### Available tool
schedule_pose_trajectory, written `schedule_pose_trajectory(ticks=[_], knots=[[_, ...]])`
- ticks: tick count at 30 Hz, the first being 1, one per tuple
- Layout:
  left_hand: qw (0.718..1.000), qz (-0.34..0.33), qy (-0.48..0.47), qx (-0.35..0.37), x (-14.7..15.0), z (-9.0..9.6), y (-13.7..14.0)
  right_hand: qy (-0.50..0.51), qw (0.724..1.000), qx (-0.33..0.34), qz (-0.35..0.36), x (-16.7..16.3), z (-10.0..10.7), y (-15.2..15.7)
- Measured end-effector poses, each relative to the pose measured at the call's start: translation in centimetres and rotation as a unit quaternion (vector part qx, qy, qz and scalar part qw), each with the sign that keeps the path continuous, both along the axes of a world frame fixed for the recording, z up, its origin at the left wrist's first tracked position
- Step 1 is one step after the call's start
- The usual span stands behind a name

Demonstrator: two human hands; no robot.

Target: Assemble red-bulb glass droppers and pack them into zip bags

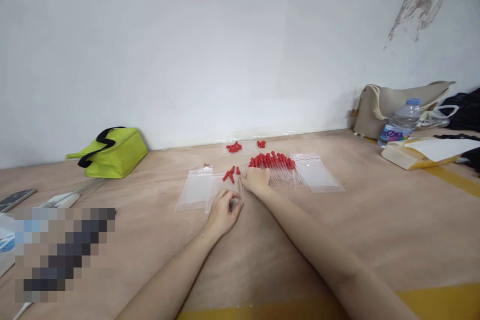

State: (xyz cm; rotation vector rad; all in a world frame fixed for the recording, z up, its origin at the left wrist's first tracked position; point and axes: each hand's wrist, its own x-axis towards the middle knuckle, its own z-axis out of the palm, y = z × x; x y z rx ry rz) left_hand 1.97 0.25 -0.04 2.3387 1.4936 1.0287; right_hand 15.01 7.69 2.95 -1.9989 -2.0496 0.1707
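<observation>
While the left hand (224,212) curls loosely beside a clear bag (195,192), thumb near fingertips, the right hand (256,180) reaches to the left end of a row of red-topped droppers (276,161); I can't tell whether either grips anything. Loose red bulbs (231,178) lie just beyond the left hand, and another plastic bag (320,176) sits right of the row.

At the frame's centre, your left hand (224,212) is lower left of your right hand (256,180). Behind your right hand, a row of clear red-ended tubes (275,161) reaches right to a flat clear plastic bag (318,176). A lime-green boxy fabric bag (116,155) lies middle left; at right, a clear blue-capped plastic bottle (399,125) is before a beige bag (395,98).
</observation>
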Motion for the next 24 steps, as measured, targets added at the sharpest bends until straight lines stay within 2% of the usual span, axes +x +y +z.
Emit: schedule_pose_trajectory(ticks=[5, 8, 14, 20, 24], knots=[[1.000, 0.001, -0.010, -0.010, -0.1, -0.2, 0.2, 0.002, 0.999, -0.032, -0.012, -0.6, 0.4, 0.9], [0.998, 0.023, -0.040, -0.029, -0.3, -0.4, 0.8, 0.004, 0.999, -0.049, -0.013, -0.7, 0.6, 1.4], [0.992, 0.067, -0.097, -0.049, -1.8, -0.5, 2.3, 0.012, 0.999, -0.044, -0.011, -0.8, 0.6, 1.5], [0.991, 0.111, -0.063, -0.035, -3.0, 0.6, 3.2, 0.013, 1.000, -0.005, 0.007, 0.5, 0.8, 0.3], [0.992, 0.123, 0.034, 0.018, -2.0, 1.6, 4.9, 0.000, 0.995, 0.087, 0.041, 3.2, -0.1, -1.9]])
